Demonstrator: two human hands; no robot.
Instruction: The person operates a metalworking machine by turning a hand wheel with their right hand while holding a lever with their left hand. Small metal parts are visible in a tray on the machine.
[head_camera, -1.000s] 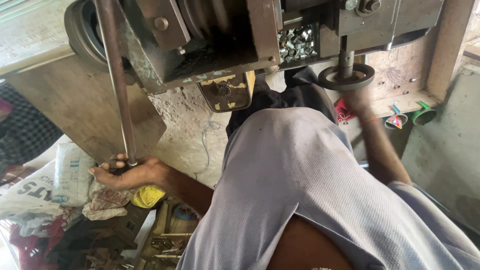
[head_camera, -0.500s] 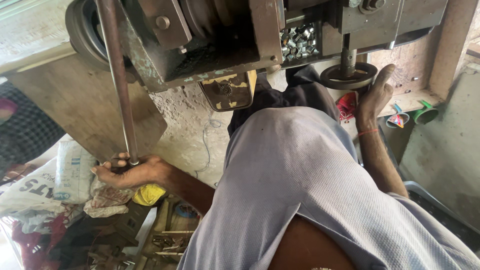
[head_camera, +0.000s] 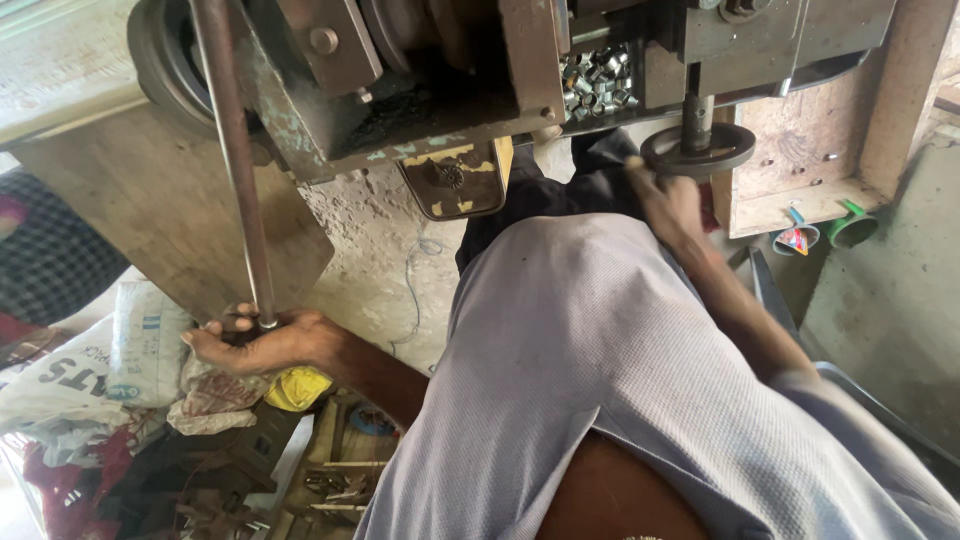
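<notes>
- Clenched around the lower end of a long metal lever (head_camera: 235, 170), the left hand (head_camera: 262, 340) has its fingers curled about the bar, knuckles up.
- That lever rises steeply from the hand to the left part of the heavy machine (head_camera: 420, 90), passing in front of a dark round wheel (head_camera: 160, 55) at the machine's left end.
- Under the machine's right part, a small round disc (head_camera: 698, 150) sits on a vertical shaft.
- The right hand (head_camera: 668, 205) is just below that disc, blurred; it seems to touch the disc's near edge, but I cannot tell whether the fingers close on anything.
- A heap of small shiny metal rings (head_camera: 597, 75) lies in an opening of the machine, left of the shaft.
- A yellow-painted plate (head_camera: 455, 180) hangs below the machine's middle.
- Below the left hand lie a yellow cloth (head_camera: 297, 387), a crumpled rag (head_camera: 210, 400) and a white printed sack (head_camera: 110, 360).
- Right of the disc, by a wooden box (head_camera: 800, 150), sits a green funnel (head_camera: 850, 225).
- The person's grey shirt (head_camera: 600, 380) fills the foreground beneath the machine.
</notes>
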